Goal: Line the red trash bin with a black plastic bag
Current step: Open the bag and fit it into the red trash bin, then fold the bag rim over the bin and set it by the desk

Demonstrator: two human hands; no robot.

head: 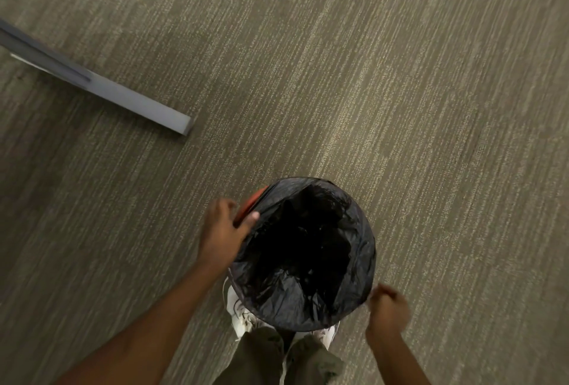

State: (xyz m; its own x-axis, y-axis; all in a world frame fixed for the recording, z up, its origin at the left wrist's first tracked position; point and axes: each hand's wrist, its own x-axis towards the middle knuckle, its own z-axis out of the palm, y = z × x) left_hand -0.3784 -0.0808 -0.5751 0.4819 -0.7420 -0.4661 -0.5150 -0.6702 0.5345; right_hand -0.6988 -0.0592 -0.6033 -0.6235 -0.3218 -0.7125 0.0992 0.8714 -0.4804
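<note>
The red trash bin [252, 200] stands on the carpet in front of my feet, with only a sliver of its rim showing at the upper left. A black plastic bag [354, 261] sits inside it and is folded over most of the rim. My left hand [223, 230] rests against the bin's left rim, thumb on the bag's edge. My right hand [388, 312] is blurred, curled into a loose fist just off the bin's lower right edge; whether it pinches the bag's edge is unclear.
Grey-green striped carpet [400, 77] covers the whole floor. A grey bar-shaped furniture base [123, 95] lies on the carpet at the left, ending about a bin's width from the bin. My white shoes [243, 320] and olive trouser legs are under the bin's near side.
</note>
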